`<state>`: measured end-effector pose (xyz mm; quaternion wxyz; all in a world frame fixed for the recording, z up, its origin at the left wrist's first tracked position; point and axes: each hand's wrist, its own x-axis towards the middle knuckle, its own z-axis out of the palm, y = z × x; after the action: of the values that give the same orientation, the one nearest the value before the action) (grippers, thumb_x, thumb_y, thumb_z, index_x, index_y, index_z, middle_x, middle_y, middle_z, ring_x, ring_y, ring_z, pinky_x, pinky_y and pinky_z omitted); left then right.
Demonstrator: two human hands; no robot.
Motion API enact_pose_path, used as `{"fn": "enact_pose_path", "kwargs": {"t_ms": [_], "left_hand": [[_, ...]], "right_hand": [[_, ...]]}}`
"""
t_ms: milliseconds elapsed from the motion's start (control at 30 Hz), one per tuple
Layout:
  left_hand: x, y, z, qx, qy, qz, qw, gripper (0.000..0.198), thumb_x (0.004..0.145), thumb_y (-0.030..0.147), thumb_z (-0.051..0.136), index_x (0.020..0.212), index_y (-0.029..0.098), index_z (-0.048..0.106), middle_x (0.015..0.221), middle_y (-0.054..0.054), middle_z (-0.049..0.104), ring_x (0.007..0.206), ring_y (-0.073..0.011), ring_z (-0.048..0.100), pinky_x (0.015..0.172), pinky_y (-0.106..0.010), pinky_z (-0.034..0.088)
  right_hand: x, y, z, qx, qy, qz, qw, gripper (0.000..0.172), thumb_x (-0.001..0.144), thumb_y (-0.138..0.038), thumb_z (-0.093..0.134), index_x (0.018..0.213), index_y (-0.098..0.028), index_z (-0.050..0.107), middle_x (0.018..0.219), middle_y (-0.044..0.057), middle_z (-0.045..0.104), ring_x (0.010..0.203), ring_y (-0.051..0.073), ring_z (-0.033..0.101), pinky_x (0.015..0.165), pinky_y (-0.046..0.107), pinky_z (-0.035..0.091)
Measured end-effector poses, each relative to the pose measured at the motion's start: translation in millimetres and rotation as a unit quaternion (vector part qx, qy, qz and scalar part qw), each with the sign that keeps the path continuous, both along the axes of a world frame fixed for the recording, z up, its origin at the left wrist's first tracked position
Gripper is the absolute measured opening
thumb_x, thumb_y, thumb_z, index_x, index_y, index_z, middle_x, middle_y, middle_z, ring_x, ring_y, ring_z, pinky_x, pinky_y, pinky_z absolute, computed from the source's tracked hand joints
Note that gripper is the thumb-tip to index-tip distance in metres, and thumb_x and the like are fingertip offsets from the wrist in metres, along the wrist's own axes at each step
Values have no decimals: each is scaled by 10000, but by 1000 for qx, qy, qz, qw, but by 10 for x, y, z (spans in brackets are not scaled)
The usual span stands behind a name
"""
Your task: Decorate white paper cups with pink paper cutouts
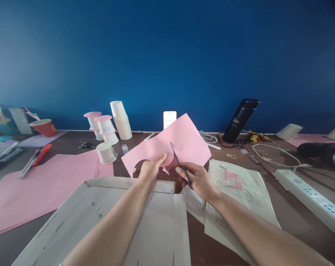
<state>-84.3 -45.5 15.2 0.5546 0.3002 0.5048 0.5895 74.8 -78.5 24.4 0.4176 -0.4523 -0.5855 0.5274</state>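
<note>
Head cam: pink sheet (pixel 193 138) up over bench (pixel 197 242), part-cut.
L hand (pixel 150 169) grip pinches sheet; R hand (pixel 199 179) grip closed w/ scissors (pixel 181 167), blades at sheet. Curved bite already out, far side uncut; pink scraps (pixel 235 183) on printed paper (pixel 250 201).

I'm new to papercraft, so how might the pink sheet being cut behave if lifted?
The pink sheet would probably feel light, as it looks paper-thin. It seems moderately stiff, spreading out with little sag from the left hand. Its pointed end at lower left may bend easily, being narrow.
</note>
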Motion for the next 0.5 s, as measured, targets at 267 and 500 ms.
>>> {"fn": "enact_pose_path", "kwargs": {"t_ms": [267, 500], "left_hand": [[9, -30, 57, -10, -8, -14, 1000, 378, 574, 386, 803, 774, 84, 694, 765, -111, 688, 655, -193, 622, 595, -297, 509], [4, -22, 50, 4, -13, -18, 1000, 469, 565, 384, 809, 890, 70, 684, 916, -145, 696, 704, -209, 649, 606, -300, 522]], "right_hand": [[3, 16, -33, -9, 10, -3, 1000, 334, 759, -477, 658, 913, -182, 683, 556, -33, 543, 462, 76, 490, 403, 187, 313], [22, 18, -19, -1, -4, -5, 1000, 328, 760, -470, 658, 922, -187, 691, 559, -31, 551, 461, 78, 502, 404, 189, 316]]}}
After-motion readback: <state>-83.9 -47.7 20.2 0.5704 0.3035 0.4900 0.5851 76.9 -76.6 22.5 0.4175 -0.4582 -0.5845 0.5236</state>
